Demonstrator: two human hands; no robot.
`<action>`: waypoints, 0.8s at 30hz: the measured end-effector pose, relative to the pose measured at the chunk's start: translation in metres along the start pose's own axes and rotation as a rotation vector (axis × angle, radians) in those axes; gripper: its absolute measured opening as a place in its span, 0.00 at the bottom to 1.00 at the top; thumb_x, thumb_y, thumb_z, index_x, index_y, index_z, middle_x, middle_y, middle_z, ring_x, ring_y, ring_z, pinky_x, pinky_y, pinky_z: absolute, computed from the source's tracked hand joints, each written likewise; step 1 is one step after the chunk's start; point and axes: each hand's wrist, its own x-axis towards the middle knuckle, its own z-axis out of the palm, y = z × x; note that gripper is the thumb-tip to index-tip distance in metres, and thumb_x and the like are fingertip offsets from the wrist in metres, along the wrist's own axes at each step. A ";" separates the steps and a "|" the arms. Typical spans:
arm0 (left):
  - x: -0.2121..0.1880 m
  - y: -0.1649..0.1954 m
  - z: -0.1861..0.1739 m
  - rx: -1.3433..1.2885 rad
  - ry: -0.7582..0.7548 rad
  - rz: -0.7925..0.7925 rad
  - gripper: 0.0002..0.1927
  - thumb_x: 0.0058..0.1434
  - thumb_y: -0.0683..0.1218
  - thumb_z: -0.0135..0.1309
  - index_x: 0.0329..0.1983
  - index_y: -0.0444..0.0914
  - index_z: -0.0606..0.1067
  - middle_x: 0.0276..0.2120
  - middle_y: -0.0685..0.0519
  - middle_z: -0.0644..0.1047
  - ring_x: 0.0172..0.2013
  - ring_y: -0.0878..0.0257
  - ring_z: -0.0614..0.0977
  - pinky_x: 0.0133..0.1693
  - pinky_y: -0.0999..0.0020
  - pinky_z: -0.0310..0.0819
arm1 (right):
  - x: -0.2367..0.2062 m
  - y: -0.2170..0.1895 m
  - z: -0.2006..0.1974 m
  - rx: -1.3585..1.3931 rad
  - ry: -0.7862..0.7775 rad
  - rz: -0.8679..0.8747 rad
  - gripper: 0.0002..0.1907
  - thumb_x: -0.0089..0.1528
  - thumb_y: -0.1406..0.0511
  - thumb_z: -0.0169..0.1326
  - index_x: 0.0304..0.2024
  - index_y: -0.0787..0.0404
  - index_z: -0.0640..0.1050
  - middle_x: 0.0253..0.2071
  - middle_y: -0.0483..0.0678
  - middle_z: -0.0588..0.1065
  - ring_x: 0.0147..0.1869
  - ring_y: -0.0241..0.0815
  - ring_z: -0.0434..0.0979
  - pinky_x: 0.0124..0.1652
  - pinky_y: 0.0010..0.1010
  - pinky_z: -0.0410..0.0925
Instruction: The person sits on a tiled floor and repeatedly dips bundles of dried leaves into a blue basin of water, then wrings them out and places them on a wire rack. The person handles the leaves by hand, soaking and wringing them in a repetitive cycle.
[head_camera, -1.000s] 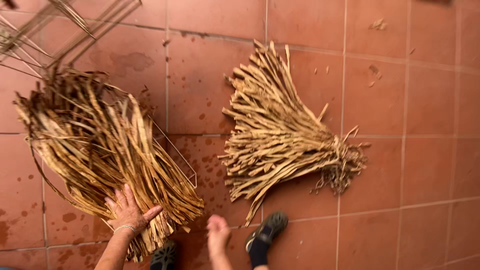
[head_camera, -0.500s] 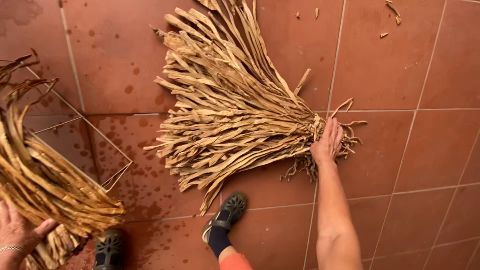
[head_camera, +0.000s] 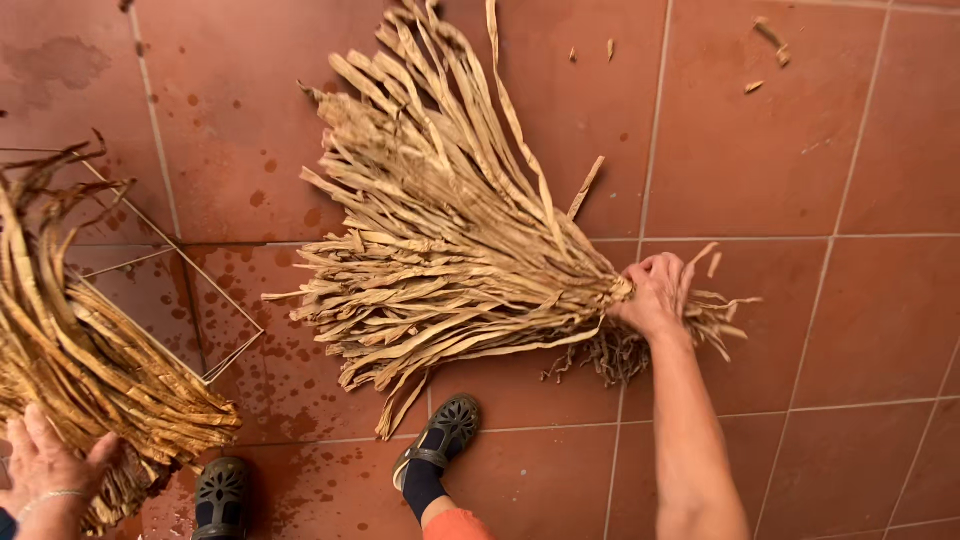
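Head view, steeply down at floor (head_camera: 800, 150)

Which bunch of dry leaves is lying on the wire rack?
The darker bunch at the left edge, under the left hand. The paler bunch lies on bare tiles.

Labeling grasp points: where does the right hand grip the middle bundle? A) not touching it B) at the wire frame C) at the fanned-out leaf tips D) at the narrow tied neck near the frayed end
D: the right hand closes around the bundle at its narrow neck, frayed ends sticking out past the hand, leaves fanning away left.
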 end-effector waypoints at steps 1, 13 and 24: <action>-0.013 -0.002 -0.002 0.051 -0.048 -0.063 0.61 0.54 0.66 0.65 0.82 0.39 0.48 0.78 0.43 0.50 0.70 0.50 0.62 0.60 0.39 0.57 | -0.013 0.008 -0.010 0.080 0.052 -0.057 0.33 0.39 0.53 0.77 0.44 0.54 0.81 0.59 0.50 0.70 0.70 0.52 0.60 0.74 0.50 0.51; -0.243 0.182 -0.164 -0.822 0.072 1.046 0.67 0.34 0.60 0.76 0.73 0.42 0.51 0.73 0.40 0.49 0.72 0.42 0.49 0.63 0.29 0.32 | -0.186 -0.062 -0.098 0.391 0.012 -0.198 0.22 0.57 0.54 0.65 0.52 0.50 0.78 0.32 0.43 0.81 0.36 0.38 0.81 0.52 0.44 0.74; -0.213 0.213 -0.212 -0.717 0.675 1.089 0.48 0.48 0.43 0.67 0.73 0.44 0.61 0.64 0.50 0.71 0.69 0.55 0.68 0.74 0.38 0.40 | -0.343 -0.188 -0.199 0.215 0.538 -0.603 0.17 0.56 0.67 0.64 0.46 0.61 0.77 0.42 0.50 0.78 0.52 0.48 0.77 0.68 0.69 0.48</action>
